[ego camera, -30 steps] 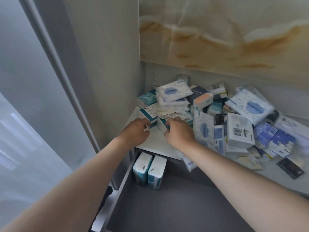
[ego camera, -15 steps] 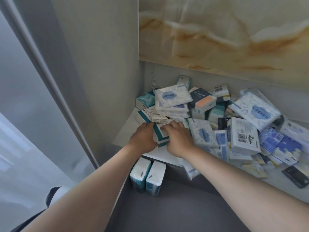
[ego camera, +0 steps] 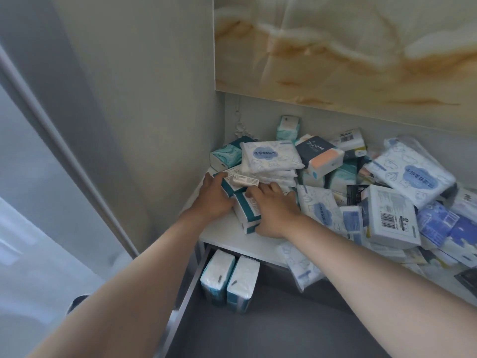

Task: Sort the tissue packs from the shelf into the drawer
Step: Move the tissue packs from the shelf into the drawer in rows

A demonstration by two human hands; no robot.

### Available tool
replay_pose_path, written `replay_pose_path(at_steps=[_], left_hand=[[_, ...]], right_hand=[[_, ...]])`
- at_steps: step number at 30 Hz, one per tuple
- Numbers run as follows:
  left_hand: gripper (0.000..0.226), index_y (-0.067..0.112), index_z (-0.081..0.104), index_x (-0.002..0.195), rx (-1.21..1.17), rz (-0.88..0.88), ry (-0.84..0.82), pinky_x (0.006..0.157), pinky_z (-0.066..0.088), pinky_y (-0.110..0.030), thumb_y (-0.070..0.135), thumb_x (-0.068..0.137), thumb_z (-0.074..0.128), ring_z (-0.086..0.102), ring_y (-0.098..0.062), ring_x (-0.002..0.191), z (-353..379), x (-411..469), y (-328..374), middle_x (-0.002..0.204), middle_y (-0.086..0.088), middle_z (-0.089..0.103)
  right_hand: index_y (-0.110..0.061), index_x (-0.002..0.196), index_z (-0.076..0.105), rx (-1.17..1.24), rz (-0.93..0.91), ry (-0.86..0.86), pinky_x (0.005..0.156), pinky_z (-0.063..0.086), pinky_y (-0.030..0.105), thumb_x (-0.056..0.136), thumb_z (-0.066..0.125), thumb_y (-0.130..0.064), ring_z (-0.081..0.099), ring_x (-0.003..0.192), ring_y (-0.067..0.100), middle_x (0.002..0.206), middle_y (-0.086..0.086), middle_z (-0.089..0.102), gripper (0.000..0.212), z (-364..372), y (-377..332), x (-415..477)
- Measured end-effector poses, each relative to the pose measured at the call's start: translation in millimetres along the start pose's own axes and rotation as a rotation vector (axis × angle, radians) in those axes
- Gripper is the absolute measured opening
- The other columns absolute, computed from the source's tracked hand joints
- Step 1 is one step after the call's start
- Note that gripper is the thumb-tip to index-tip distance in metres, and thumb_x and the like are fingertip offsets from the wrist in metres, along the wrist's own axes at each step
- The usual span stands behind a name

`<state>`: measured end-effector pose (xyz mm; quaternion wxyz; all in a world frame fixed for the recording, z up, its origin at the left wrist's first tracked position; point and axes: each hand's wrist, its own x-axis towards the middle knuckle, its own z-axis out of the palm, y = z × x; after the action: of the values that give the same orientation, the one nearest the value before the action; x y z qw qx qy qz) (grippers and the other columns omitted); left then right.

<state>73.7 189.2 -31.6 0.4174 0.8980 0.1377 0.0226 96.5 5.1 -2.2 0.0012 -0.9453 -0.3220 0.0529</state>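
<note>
**Operator:** How many are in the drawer?

**Spotter:** Two. A left drawer pack and a right drawer pack stand on end, touching, in the far left corner of the drawer. Both are white with teal at the bottom. No writing on them is readable.

**Operator:** And what is under my hands?

**Spotter:** Two teal-banded ones, at the left end of the shelf, near its front edge. Your right hand grips the near teal pack, with fingers curled over its top and thumb at its near end. Your left hand lies against the far teal pack, fingers pointing away. I can't tell whether it clasps that pack or only presses it. One small white box sits on top, touching your fingertips. Its print is too fine to read.

**Operator:** What about the rest of the heap?

**Spotter:** There are too many to count surely. A cloud-print stack just beyond your hands shows at least four layers. There is one dark pack with a peach end, marked "Spure". One big cloud-print bag is at the right, its characters upside down and unreadable. One white barcode pack lies near it.
</note>
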Motion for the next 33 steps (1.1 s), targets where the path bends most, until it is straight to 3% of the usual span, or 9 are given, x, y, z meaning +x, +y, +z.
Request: replay_pose_path(at_steps=[3, 7, 12, 15, 19, 24, 27, 29, 33], left_hand=[[0.075, 0.024, 0.039, 0.139, -0.010, 0.027, 0.044, 0.104, 0.032, -0.022, 0.021, 0.075, 0.078, 0.045, -0.022, 0.126, -5, 0, -1, 0.143, -0.008, 0.029], [0.066, 0.025, 0.050, 0.124, 0.002, 0.085, 0.211, 0.090, 0.040, -0.020, 0.028, 0.067, 0.083, 0.052, -0.015, 0.106, -14, -6, 5, 0.122, 0.001, 0.037], [0.063, 0.025, 0.053, 0.124, 0.059, 0.210, 0.345, 0.093, 0.036, -0.019, 0.034, 0.067, 0.077, 0.051, -0.018, 0.115, -28, -8, 32, 0.126, -0.001, 0.041], [0.061, 0.024, 0.057, 0.124, 0.122, 0.331, 0.409, 0.099, 0.040, -0.028, 0.038, 0.067, 0.071, 0.043, -0.022, 0.120, -44, -14, 53, 0.124, -0.003, 0.044], [0.067, 0.023, 0.061, 0.122, 0.231, 0.418, 0.479, 0.093, 0.040, -0.032, 0.051, 0.061, 0.060, 0.041, -0.026, 0.121, -66, -26, 80, 0.125, -0.007, 0.046], [0.072, 0.025, 0.057, 0.129, 0.311, 0.311, 0.376, 0.100, 0.038, -0.033, 0.046, 0.060, 0.066, 0.039, -0.025, 0.123, -88, -43, 87, 0.127, -0.006, 0.046], [0.072, 0.023, 0.056, 0.132, 0.327, 0.217, 0.191, 0.101, 0.031, -0.026, 0.040, 0.064, 0.071, 0.039, -0.027, 0.124, -87, -58, 67, 0.128, -0.007, 0.044], [0.075, 0.022, 0.057, 0.132, 0.325, 0.214, 0.136, 0.100, 0.029, -0.024, 0.041, 0.060, 0.067, 0.039, -0.028, 0.124, -86, -70, 57, 0.128, -0.008, 0.044], [0.070, 0.021, 0.058, 0.130, 0.327, 0.272, 0.177, 0.097, 0.027, -0.020, 0.034, 0.062, 0.074, 0.039, -0.022, 0.123, -102, -88, 59, 0.128, -0.004, 0.046]], right_hand=[[-0.034, 0.147, 0.020, -0.011, -0.028, 0.004, 0.100, 0.036, 0.057, 0.066, 0.077, -0.040, 0.029, 0.133, 0.026, 0.147, 0.000, 0.034, 0.099, -3, 2, 4], [-0.036, 0.153, 0.010, -0.082, -0.054, 0.034, 0.102, 0.029, 0.045, 0.062, 0.080, -0.046, 0.029, 0.131, 0.029, 0.145, 0.006, 0.033, 0.115, -7, 4, 9], [-0.033, 0.155, 0.014, -0.005, -0.088, 0.103, 0.102, 0.030, 0.038, 0.058, 0.080, -0.060, 0.034, 0.124, 0.027, 0.137, 0.006, 0.038, 0.121, -23, 15, 9], [-0.031, 0.154, 0.022, 0.073, -0.100, 0.097, 0.101, 0.035, 0.037, 0.059, 0.082, -0.058, 0.038, 0.122, 0.027, 0.130, 0.005, 0.042, 0.115, -34, 23, 4], [-0.030, 0.144, 0.036, 0.334, -0.019, 0.126, 0.097, 0.044, 0.036, 0.055, 0.085, -0.054, 0.046, 0.121, 0.021, 0.129, 0.002, 0.043, 0.105, -53, 29, -3], [-0.031, 0.117, 0.045, 0.648, 0.057, 0.230, 0.087, 0.050, 0.033, 0.055, 0.088, -0.043, 0.056, 0.107, 0.013, 0.117, -0.009, 0.052, 0.076, -73, 23, -15], [-0.032, 0.137, 0.029, 0.729, 0.114, 0.213, 0.088, 0.048, 0.034, 0.060, 0.085, -0.042, 0.053, 0.110, 0.014, 0.124, -0.009, 0.051, 0.095, -65, 18, -24], [-0.041, 0.145, 0.014, 0.718, 0.121, 0.151, 0.094, 0.050, 0.039, 0.059, 0.083, -0.044, 0.054, 0.113, 0.019, 0.130, -0.006, 0.051, 0.111, -55, 14, -32], [-0.039, 0.145, 0.017, 0.783, 0.136, 0.175, 0.090, 0.051, 0.036, 0.064, 0.084, -0.035, 0.055, 0.110, 0.020, 0.128, -0.004, 0.051, 0.105, -56, 8, -45]])
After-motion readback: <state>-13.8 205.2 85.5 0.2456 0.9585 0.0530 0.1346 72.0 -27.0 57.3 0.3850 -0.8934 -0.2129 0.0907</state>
